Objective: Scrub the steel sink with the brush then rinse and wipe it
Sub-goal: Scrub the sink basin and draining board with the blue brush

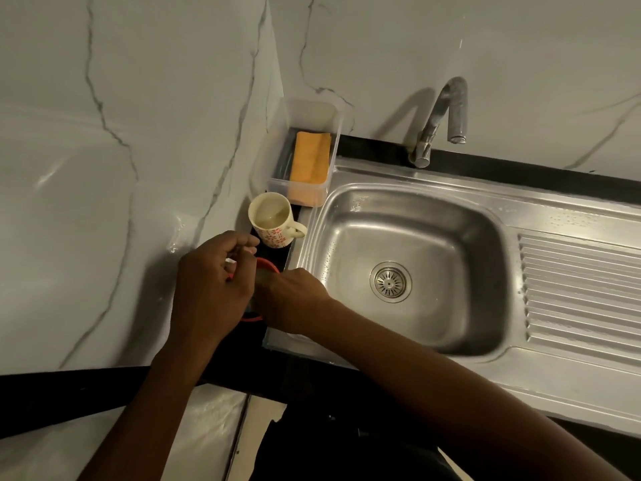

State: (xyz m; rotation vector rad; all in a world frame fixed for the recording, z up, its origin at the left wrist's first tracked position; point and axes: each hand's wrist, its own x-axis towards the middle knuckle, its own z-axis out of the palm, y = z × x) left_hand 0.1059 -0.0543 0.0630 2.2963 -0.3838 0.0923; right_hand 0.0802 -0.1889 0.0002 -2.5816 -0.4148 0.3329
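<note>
"Two hands low in the frame, left of centre. What are they doing?"

"Both are bunched over a red-rimmed thing (pixel 268 264) on the dark bench (pixel 374 147), just beside the sink's left edge. The left hand (pixel 211 282) has its fingers curled in towards the thumb, but whether it pinches anything I cannot tell. The right hand (pixel 295 303) reaches in from the right with its fingers hidden under it, so its grip is just as unclear."

"And the red thing?"

"Mostly covered by the hands. Only an arc of rim shows between them and a sliver below, so I cannot say what it is."

"Where is the sink?"

"The steel sink (pixel 433 184) fills the centre and right of the frame, with its round drain (pixel 390 282) in the middle of the basin, a ribbed drainboard (pixel 579 293) at the right, and droplets on the rim. The tap (pixel 440 119) stands behind it, upper centre, its spout curving over."

"Anything else?"

"A patterned mug (pixel 274 236) holding pale liquid stands upright just above the left hand. Above that, a clear tub (pixel 312 112) holds a folded orange cloth (pixel 310 157) in the corner where the marble walls (pixel 104 168) meet."
</note>
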